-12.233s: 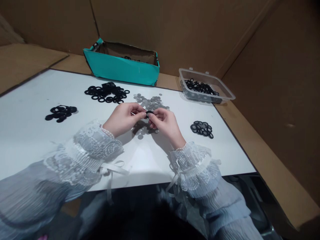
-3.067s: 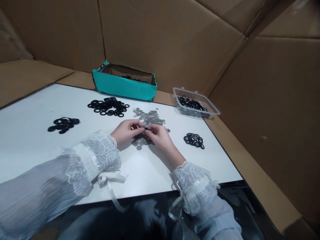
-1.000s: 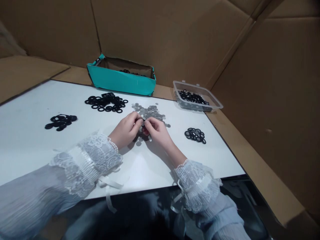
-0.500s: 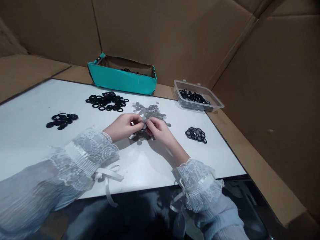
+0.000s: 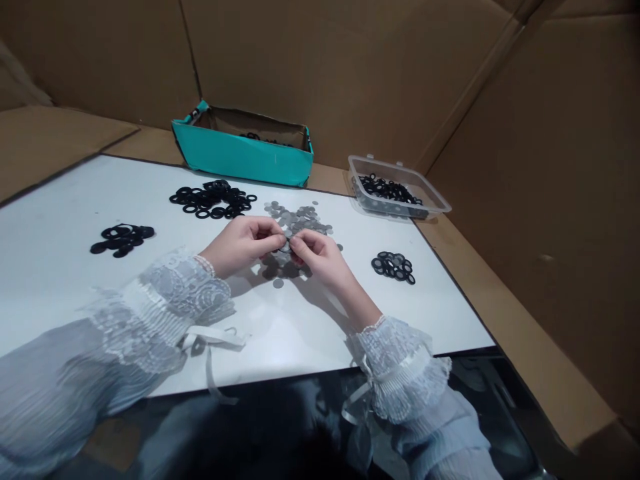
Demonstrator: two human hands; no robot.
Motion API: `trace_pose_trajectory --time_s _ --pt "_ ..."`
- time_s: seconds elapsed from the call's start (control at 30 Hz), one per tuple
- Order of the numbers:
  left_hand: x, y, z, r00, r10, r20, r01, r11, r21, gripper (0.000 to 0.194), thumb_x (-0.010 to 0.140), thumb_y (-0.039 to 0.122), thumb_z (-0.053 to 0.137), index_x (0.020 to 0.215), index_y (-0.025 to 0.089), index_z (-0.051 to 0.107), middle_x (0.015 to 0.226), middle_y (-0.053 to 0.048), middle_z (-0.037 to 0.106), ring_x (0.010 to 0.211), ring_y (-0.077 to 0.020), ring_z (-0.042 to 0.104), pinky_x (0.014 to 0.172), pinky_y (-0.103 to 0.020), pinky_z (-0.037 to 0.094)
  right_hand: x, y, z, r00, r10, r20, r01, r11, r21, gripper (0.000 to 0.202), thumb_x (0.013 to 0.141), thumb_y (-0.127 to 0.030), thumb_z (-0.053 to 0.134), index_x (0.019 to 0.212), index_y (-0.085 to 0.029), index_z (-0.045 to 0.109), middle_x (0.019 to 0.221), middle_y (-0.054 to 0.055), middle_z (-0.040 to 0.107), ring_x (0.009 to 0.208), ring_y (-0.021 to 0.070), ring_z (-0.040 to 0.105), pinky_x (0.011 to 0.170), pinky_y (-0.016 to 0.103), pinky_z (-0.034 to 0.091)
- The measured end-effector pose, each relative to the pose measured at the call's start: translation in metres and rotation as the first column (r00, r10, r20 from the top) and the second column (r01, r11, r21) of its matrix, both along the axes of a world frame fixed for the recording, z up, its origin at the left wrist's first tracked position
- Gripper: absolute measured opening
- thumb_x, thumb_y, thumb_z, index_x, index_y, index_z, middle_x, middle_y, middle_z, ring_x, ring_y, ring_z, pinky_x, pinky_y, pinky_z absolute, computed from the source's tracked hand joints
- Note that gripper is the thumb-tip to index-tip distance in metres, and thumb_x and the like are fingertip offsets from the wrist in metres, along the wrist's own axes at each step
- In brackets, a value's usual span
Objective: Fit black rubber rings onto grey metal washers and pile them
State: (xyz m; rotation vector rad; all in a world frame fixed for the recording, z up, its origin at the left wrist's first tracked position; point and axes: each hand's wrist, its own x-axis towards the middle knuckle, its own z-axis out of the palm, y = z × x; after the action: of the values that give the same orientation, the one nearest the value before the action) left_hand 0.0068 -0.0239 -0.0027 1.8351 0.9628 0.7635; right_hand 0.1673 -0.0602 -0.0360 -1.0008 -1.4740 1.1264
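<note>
My left hand [image 5: 241, 243] and my right hand [image 5: 318, 257] meet fingertip to fingertip over the near edge of a pile of small grey discs [image 5: 299, 219]. Between the pinched fingers sits a small part [image 5: 287, 244], a black ring with a grey disc as far as I can tell. Both hands grip it just above the white board [image 5: 60, 280]. More grey discs [image 5: 278, 272] lie in shadow under my hands. Lace cuffs cover both wrists.
A heap of black rings [image 5: 213, 198] lies behind my left hand, a smaller dark pile [image 5: 121, 238] far left, another ring pile [image 5: 393, 266] at right. A teal box [image 5: 240, 151] and a clear tub [image 5: 439, 201] of rings stand at the back. Cardboard walls surround the board.
My hands have stayed together over the discs, with small finger movements on the part. The view has shifted slightly. The piles have not moved.
</note>
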Motion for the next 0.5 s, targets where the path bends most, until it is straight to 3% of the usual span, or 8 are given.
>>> trace_pose_trajectory --time_s 0.3,0.5 --pt "0.004 -0.001 -0.013 0.997 0.075 0.012 -0.075 0.997 0.024 0.021 0.072 0.037 0.054 0.068 0.017 0.054 0.051 0.003 0.050 0.045 -0.0110 0.047 0.043 -0.023 0.037 -0.011 -0.002 -0.001 0.995 -0.095 -0.044 0.090 0.991 -0.100 0.032 0.086 -0.044 0.054 0.067 -0.019 0.048 0.059 -0.003 0.049 0.052 0.0094 0.045 0.049 0.022 0.036" --pt "0.001 0.003 -0.011 0.983 -0.146 -0.110 0.142 0.989 -0.037 0.020 0.072 0.036 0.055 0.068 0.017 0.057 0.060 -0.001 0.059 0.053 -0.0139 0.054 0.049 -0.025 0.042 -0.001 0.000 -0.004 0.992 -0.022 0.125 0.025 0.999 -0.024 0.039 0.088 -0.042 0.051 0.058 -0.020 0.040 0.052 -0.005 0.038 0.048 0.0090 0.035 0.046 0.023 0.026"
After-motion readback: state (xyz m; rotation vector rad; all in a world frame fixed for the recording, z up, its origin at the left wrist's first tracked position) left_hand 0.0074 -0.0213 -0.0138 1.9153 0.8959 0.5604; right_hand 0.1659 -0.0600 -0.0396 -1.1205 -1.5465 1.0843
